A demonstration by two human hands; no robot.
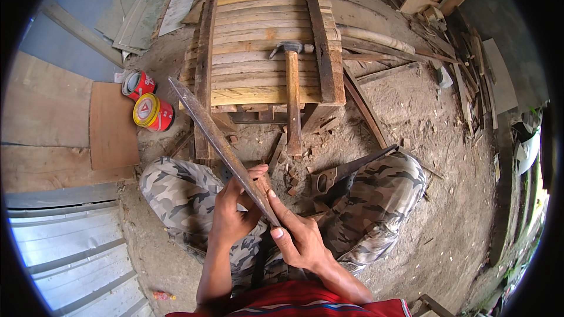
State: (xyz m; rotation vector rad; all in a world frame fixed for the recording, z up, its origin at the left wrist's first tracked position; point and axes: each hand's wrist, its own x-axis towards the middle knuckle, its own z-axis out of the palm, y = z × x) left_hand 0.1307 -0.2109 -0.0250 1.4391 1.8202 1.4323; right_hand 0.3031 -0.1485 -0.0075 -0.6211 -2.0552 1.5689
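Note:
Both hands hold a long, narrow grey-brown strip [214,135], which looks like weathered wood. It slants from my lap up to the far left and ends in an angled tip. My left hand [232,208] is closed around its lower part, with some fingers hidden behind it. At the near end, my right hand [301,240] grips with thumb and index finger along the strip. A small reddish-brown piece [262,184] shows beside the strip between the hands. Beyond them, a claw hammer [292,91] lies on a slatted wooden structure [258,67], its handle jutting over the near edge.
A handsaw [346,171] lies against my right leg. Two dark battens [205,53] cross the slats. Red cans [154,111] stand at left, near plywood sheets [47,97]. Wood offcuts [292,182] litter the dirt floor [435,217]; scrap boards [479,76] pile up at right.

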